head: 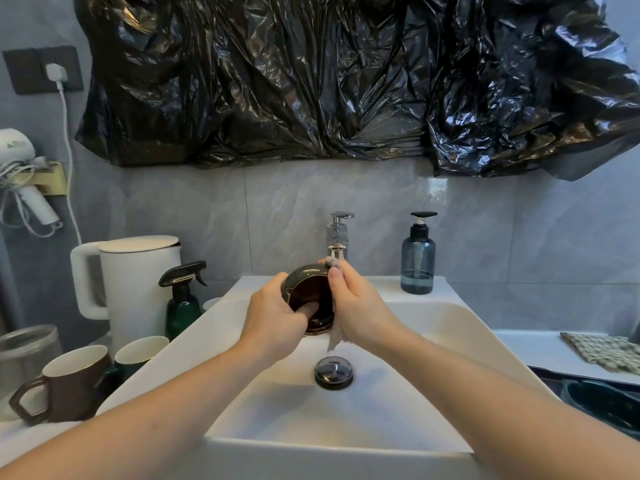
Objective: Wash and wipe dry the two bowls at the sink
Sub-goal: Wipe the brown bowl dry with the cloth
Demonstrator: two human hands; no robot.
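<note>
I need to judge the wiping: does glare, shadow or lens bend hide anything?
Head view: sharp; dark glazed bowl interior too dark to read, left hand fingers inside; glare on crumpled black plastic sheet; arm shadows across white sink; wide-angle bending at edges.

Bowl point(308, 299) partly hidden by both hands; cloth point(335, 336) mostly behind right hand point(360, 306); jar point(24, 348) cut off at left edge

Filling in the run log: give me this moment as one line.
stage: wiping | left hand: grips bowl over sink | right hand: presses cloth on bowl | tap: no water seen
</note>
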